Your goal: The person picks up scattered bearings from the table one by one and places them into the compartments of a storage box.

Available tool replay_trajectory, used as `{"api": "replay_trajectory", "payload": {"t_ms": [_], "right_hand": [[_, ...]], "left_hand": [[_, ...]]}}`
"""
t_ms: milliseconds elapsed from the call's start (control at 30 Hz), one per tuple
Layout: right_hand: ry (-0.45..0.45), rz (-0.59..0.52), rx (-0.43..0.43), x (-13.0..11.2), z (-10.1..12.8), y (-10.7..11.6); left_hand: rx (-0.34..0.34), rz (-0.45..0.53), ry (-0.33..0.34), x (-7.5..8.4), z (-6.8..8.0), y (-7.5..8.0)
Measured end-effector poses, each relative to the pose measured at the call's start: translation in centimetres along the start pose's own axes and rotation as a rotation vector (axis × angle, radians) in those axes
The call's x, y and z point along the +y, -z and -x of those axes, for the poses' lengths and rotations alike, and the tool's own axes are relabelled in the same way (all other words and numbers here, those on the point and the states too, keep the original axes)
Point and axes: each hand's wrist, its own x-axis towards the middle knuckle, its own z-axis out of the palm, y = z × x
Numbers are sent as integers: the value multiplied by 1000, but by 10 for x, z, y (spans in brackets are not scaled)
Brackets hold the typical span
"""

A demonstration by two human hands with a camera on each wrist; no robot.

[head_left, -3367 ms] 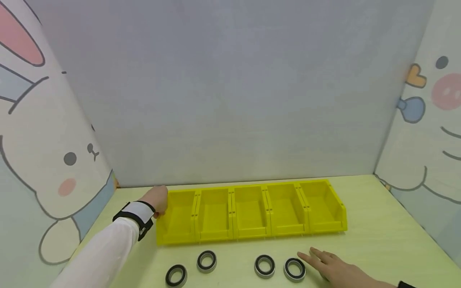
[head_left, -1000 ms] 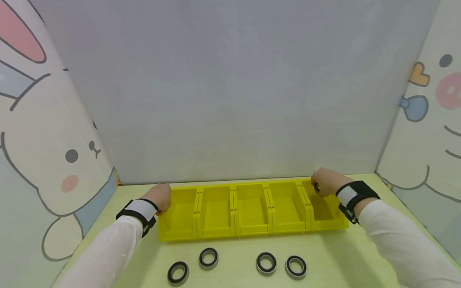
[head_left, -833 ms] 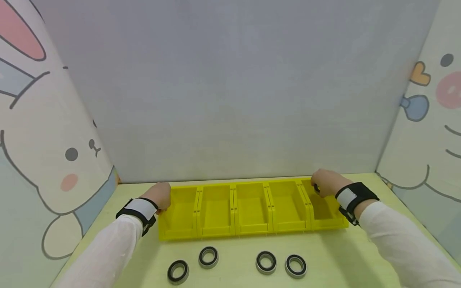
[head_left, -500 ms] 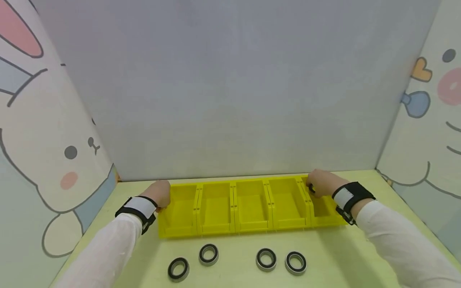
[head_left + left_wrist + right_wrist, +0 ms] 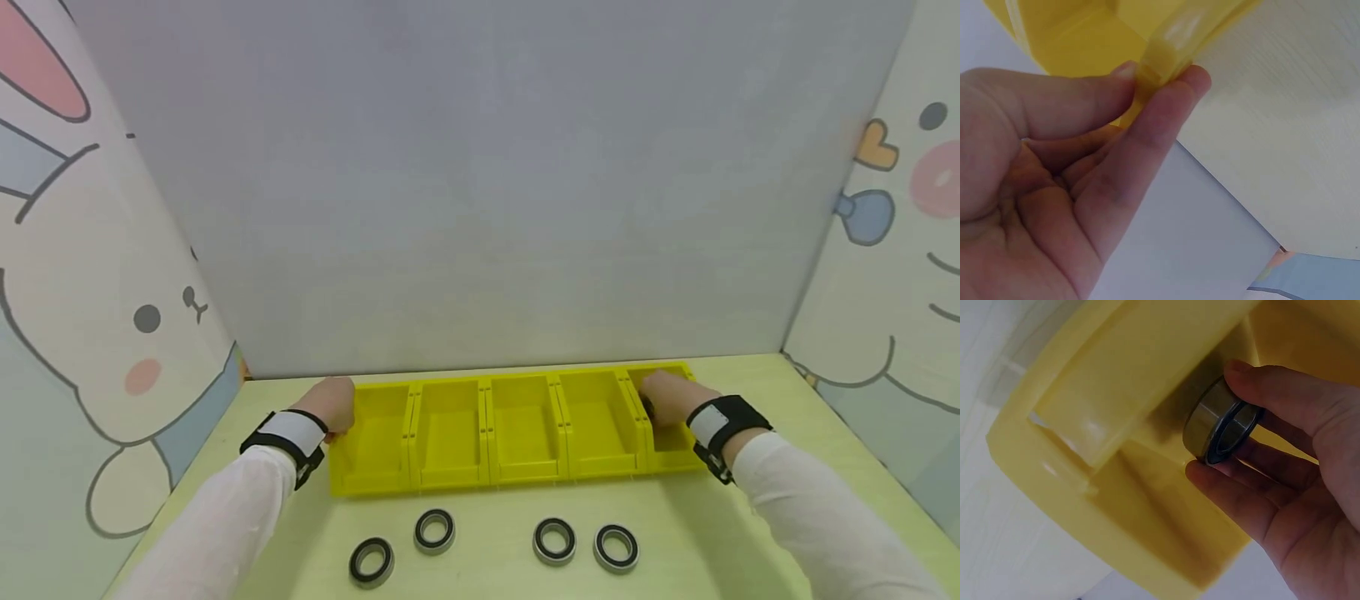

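My left hand [image 5: 332, 403] pinches the left side wall of the yellow bin row [image 5: 450, 482] between thumb and fingers; the left wrist view shows the thumb [image 5: 1079, 103] inside the wall. Inside the rightmost bin [image 5: 667, 461], my right hand [image 5: 667, 398] holds a ball bearing [image 5: 1219, 422], a steel ring with a dark seal. In the right wrist view the thumb is on one side of its rim and the fingers are on the other. From the head view the hand mostly hides this bearing.
Several more bearings lie flat on the pale yellow table before the bins: two at left, one bearing [image 5: 371, 562] and another [image 5: 434, 531], and two at right, one [image 5: 554, 541] beside another bearing [image 5: 616, 547]. A grey-white wall [image 5: 480, 208] stands close behind.
The right hand has gone from the table beside the right-hand bearings into the rightmost bin, now holding a bearing, and lately sank lower and nearer in it. The left hand keeps its grip.
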Motion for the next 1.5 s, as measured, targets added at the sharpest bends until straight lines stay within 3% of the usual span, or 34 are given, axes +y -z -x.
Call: {"api": "replay_trajectory", "payload": {"t_ms": [300,867,1033,1233,1400,1500], "right_hand": [[-19,-68,7,-9,11,-3],[-55,-72,19,-9,20,-5],[-62,-76,-11,-9,22,-1],[-68,-78,-79,-13,30,33],[17,-39,9,-29,44,81],[75,-12,69,-44,56,99]], "left_hand": [[-12,9,0,-3,-2,-1],[-25,21,-15,-4,-3,2],[-34,30,-17,-4,-4,3],[-16,29,-26,-5,-6,1],[4,18,-20,-8,-6,-1],[5,20,-12,-8,-6,-1]]}}
